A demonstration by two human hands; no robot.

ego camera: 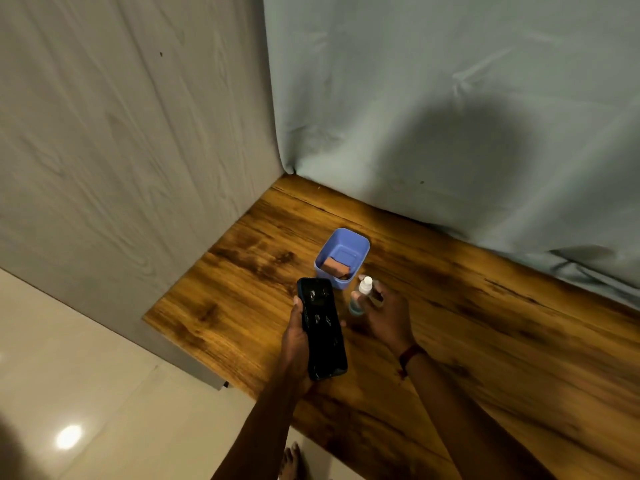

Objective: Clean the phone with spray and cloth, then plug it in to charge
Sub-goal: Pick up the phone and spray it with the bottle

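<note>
A black phone [322, 327] lies screen-up in my left hand [294, 344], held above the wooden table near its left edge; smudges show on the glass. My right hand [384, 315] grips a small clear spray bottle [360, 295] with a white cap, just right of the phone's top end. A folded brown cloth [335, 269] rests inside a small blue tub [349, 244] right behind both hands. No charger or cable is in view.
The wooden table [485, 323] runs to the right, bounded by a grey wood-grain panel [121, 150] on the left and a pale blue curtain [450, 116] behind. Tiled floor [86, 393] and my bare foot [291, 462] lie below the table's front edge.
</note>
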